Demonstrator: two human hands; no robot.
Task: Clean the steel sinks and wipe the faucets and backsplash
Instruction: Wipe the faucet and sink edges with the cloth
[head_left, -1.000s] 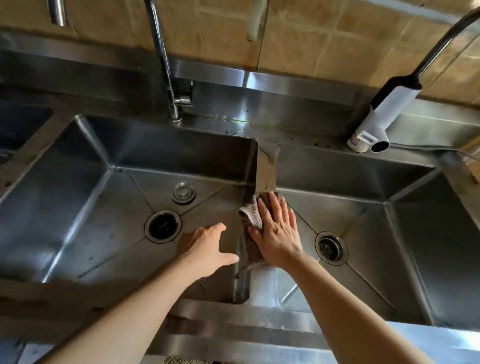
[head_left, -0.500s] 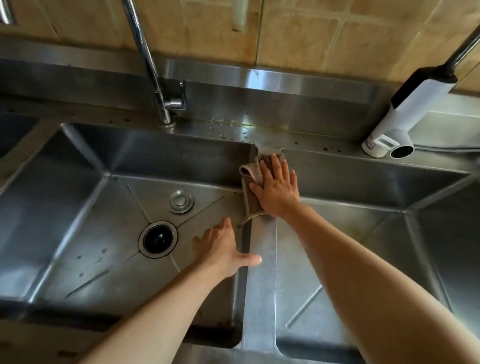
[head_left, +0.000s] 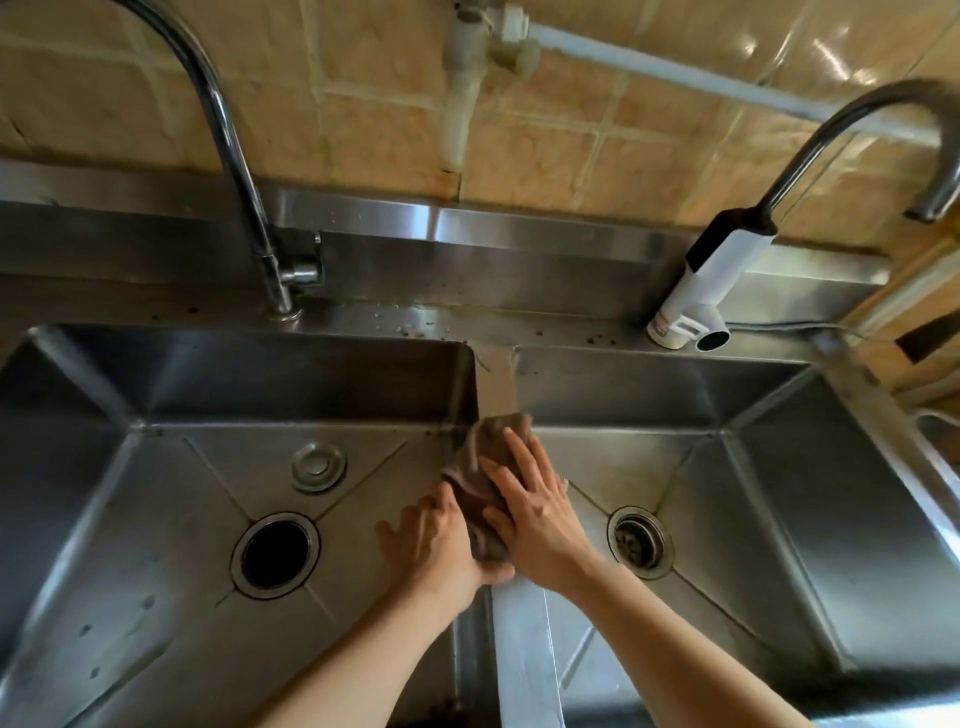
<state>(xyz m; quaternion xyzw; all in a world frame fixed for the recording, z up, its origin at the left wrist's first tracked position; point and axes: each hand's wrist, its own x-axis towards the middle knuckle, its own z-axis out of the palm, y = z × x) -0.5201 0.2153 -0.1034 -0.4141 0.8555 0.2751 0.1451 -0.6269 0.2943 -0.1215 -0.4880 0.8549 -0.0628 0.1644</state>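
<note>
A brown cloth (head_left: 491, 441) lies on the steel divider (head_left: 497, 384) between the left sink (head_left: 130, 545) and the right sink (head_left: 789, 519). My right hand (head_left: 537, 514) presses flat on the cloth with straight fingers. On the divider's left edge my left hand (head_left: 439, 543) rests, fingers spread down the left sink's wall and thumb touching the cloth's near end. The left faucet (head_left: 228, 156) and the right faucet (head_left: 836, 130), with its white body (head_left: 709, 280), stand on the back ledge below the steel backsplash (head_left: 467, 260).
The left sink has an open drain (head_left: 275, 553) and a loose round stopper (head_left: 318, 466); the right sink has a strainer drain (head_left: 640, 540). Crumbs dot the back ledge (head_left: 410, 322). A white pipe (head_left: 649, 62) runs along the tiled wall (head_left: 363, 119).
My right hand slid the cloth from the divider's far end back toward me. My left hand moved up beside the cloth. The view tilted up to show more wall.
</note>
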